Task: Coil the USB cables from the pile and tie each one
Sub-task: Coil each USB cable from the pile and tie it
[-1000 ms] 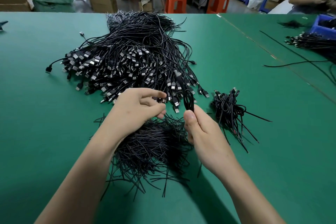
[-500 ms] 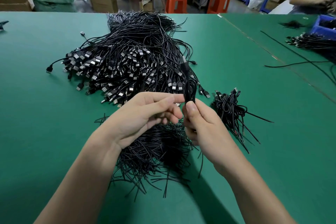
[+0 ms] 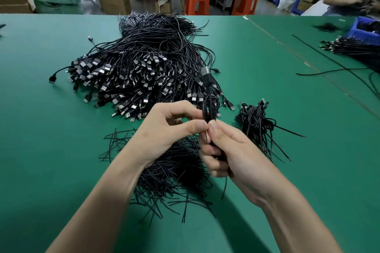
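Cable (image 3: 210,107), one, between left hand (image 3: 166,129), right hand (image 3: 230,150)

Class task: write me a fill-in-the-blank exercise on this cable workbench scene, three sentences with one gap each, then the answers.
1. The left hand and the right hand both hold one coiled cable over a table whose top is ____.
2. The small bunch of coiled cables lies to the ____ of the hands.
3. The plastic stools beyond the table are ____.
Missing words: green; right; orange.
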